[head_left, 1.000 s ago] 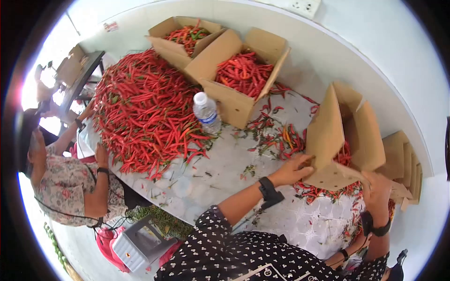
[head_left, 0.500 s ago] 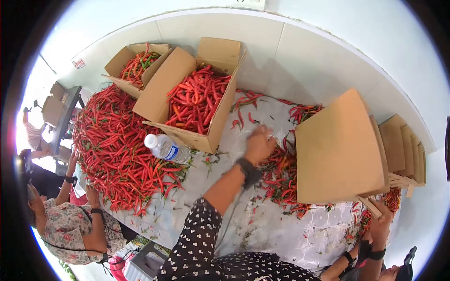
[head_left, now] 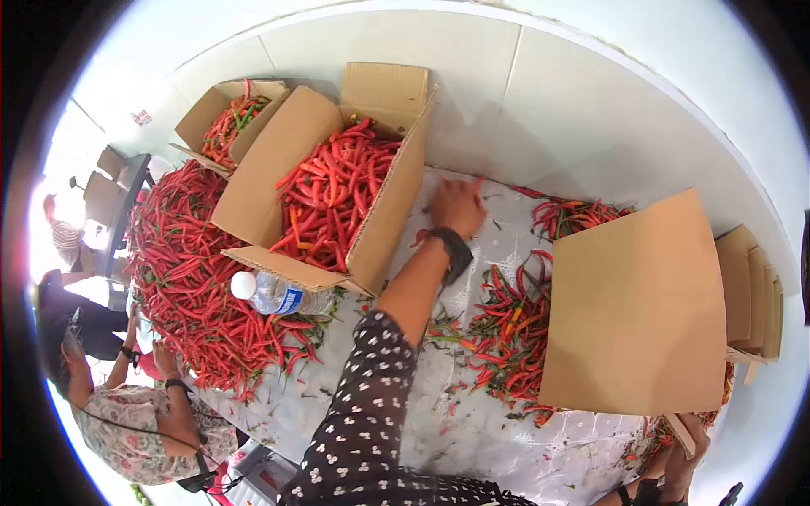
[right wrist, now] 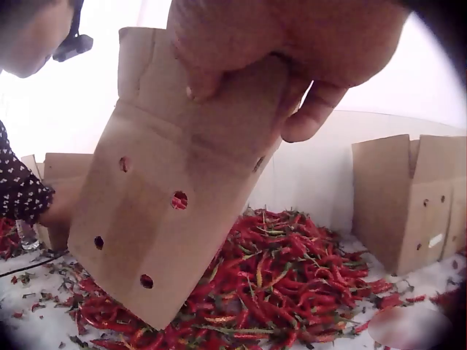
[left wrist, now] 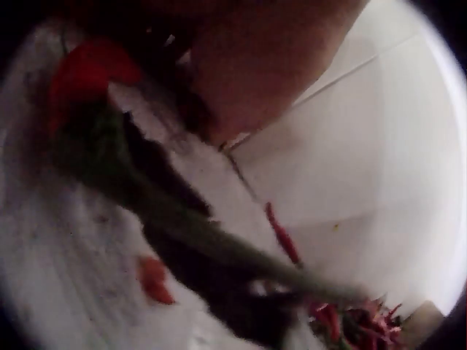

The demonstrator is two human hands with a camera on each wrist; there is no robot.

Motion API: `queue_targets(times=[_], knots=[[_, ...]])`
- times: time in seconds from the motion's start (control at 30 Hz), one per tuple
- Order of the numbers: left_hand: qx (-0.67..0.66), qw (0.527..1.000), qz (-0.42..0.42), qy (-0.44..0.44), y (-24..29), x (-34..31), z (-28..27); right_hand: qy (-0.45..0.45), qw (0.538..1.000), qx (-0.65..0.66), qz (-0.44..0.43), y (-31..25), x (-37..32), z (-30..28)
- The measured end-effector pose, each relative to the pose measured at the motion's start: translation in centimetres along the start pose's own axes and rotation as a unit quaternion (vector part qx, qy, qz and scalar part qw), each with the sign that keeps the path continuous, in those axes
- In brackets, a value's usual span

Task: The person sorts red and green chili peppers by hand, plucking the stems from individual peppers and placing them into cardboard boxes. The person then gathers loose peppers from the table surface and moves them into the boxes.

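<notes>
My left hand (head_left: 457,207) is low over the back of the table by the wall, with red chillies (head_left: 481,182) at its fingers. In the left wrist view a red chilli (left wrist: 84,76) with a long green stem hangs close under the blurred hand (left wrist: 255,65). With my right hand (head_left: 688,443) I grip the end flap of a cardboard box (head_left: 633,312), which is tilted with one broad side toward me. The right wrist view shows the fingers (right wrist: 321,109) bent over its edge, and red chillies behind its round holes.
A heap of chillies (right wrist: 284,277) lies around the tilted box. Left are a chilli-filled box (head_left: 392,211), a water bottle (head_left: 278,295) and a large chilli pile (head_left: 186,244). Other boxes (head_left: 751,295) stand at right. Another person (head_left: 143,422) works at the left edge.
My left hand has left the box and gone to the chillies by the wall. The box has tipped over toward me, my right hand staying on its flap. The view has turned.
</notes>
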State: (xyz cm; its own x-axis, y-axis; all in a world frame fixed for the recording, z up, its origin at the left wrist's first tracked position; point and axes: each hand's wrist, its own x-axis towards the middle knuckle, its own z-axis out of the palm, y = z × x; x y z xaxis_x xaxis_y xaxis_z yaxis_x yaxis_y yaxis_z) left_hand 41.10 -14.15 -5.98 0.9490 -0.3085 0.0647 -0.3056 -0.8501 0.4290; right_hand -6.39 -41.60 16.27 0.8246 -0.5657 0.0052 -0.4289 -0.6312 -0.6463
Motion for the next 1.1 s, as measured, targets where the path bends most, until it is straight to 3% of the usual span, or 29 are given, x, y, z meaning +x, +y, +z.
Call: queue_targets(times=[0.07, 0.13, 0.17, 0.2, 0.23, 0.27, 0.3, 0.37, 0.43, 0.5, 0.53, 0.6, 0.63, 0.7, 0.73, 0.77, 0.8, 0.83, 0.9, 0.97, 1.0, 1.07, 1.1], knots=[[0.015, 0.986, 0.100, -0.130, 2.4, -5.2, -1.3, -0.004, 0.975, -0.183, -0.123, -1.5, 0.3, 0.0], [-0.106, 0.940, 0.257, -0.197, 2.6, -9.4, -2.6, -0.013, 0.972, -0.187, -0.143, -2.3, 0.2, 0.3], [-0.235, 0.918, 0.257, -0.188, 2.1, -9.8, -2.3, -0.001, 0.973, -0.155, -0.170, -2.2, 0.2, 0.8], [-0.237, 0.918, 0.256, -0.188, 1.1, -9.3, -2.5, 0.009, 0.973, -0.123, -0.196, -2.3, 0.0, 0.9], [-0.158, 0.967, 0.192, -0.055, -0.2, -8.1, -3.2, 0.000, 0.971, -0.159, -0.181, -3.2, -0.1, 1.0], [-0.074, 0.987, 0.123, 0.078, -1.2, -7.7, -3.3, -0.002, 0.971, -0.160, -0.180, -4.0, 0.0, 1.2], [-0.075, 0.987, 0.122, 0.075, -1.9, -8.4, -2.4, -0.009, 0.965, -0.153, -0.211, -4.6, 0.0, 1.5], [0.045, 0.989, 0.025, 0.135, -2.4, -10.4, -0.3, -0.007, 0.954, -0.159, -0.255, -5.7, -0.1, 1.9], [0.015, 0.994, 0.090, -0.056, 1.7, -15.5, -1.7, 0.015, 0.957, -0.151, -0.248, -5.3, 0.0, 2.5], [-0.156, 0.963, 0.209, -0.063, 4.5, -20.9, -0.5, 0.033, 0.964, -0.133, -0.229, -5.9, 0.0, 2.8], [-0.156, 0.963, 0.208, -0.064, 4.6, -22.4, -0.6, 0.032, 0.964, -0.133, -0.229, -5.9, -0.2, 2.6], [-0.318, 0.883, 0.287, -0.193, 4.4, -24.1, -1.0, 0.030, 0.966, -0.121, -0.224, -5.8, -0.3, 2.4], [-0.317, 0.884, 0.287, -0.190, 4.3, -23.3, -2.8, 0.018, 0.970, -0.112, -0.213, -5.8, -0.4, 2.2], [-0.329, 0.871, 0.175, -0.320, 3.4, -21.1, -6.1, 0.019, 0.971, -0.108, -0.212, -5.0, -0.7, 1.9], [-0.329, 0.873, 0.171, -0.317, 3.2, -21.2, -6.2, 0.020, 0.973, -0.104, -0.208, -4.5, -0.6, 1.9], [-0.196, 0.964, 0.138, -0.115, 2.8, -21.4, -5.8, 0.016, 0.972, -0.101, -0.209, -3.9, -0.5, 1.9], [-0.046, 0.990, 0.097, 0.094, 2.3, -21.8, -4.9, 0.023, 0.978, -0.079, -0.193, -3.1, -0.5, 1.9], [0.012, 0.992, 0.054, 0.114, 3.2, -22.8, -3.6, 0.032, 0.982, -0.056, -0.177, -2.7, -0.4, 2.0], [-0.056, 0.986, 0.116, -0.110, 6.1, -26.3, -3.7, 0.035, 0.979, -0.057, -0.194, -2.8, -0.3, 2.2], [-0.264, 0.950, 0.168, -0.009, 8.0, -30.7, 2.0, 0.042, 0.975, -0.061, -0.208, -2.9, -0.3, 2.1], [-0.265, 0.949, 0.170, -0.010, 8.2, -31.0, 1.6, 0.037, 0.972, -0.076, -0.219, -2.9, -0.2, 2.0], [-0.412, 0.889, 0.118, -0.162, 8.8, -31.6, -0.6, 0.036, 0.969, -0.092, -0.226, -3.0, -0.3, 1.9], [-0.330, 0.937, 0.074, -0.084, 9.2, -32.0, -2.5, 0.027, 0.974, -0.073, -0.214, -3.3, -0.3, 1.8]])
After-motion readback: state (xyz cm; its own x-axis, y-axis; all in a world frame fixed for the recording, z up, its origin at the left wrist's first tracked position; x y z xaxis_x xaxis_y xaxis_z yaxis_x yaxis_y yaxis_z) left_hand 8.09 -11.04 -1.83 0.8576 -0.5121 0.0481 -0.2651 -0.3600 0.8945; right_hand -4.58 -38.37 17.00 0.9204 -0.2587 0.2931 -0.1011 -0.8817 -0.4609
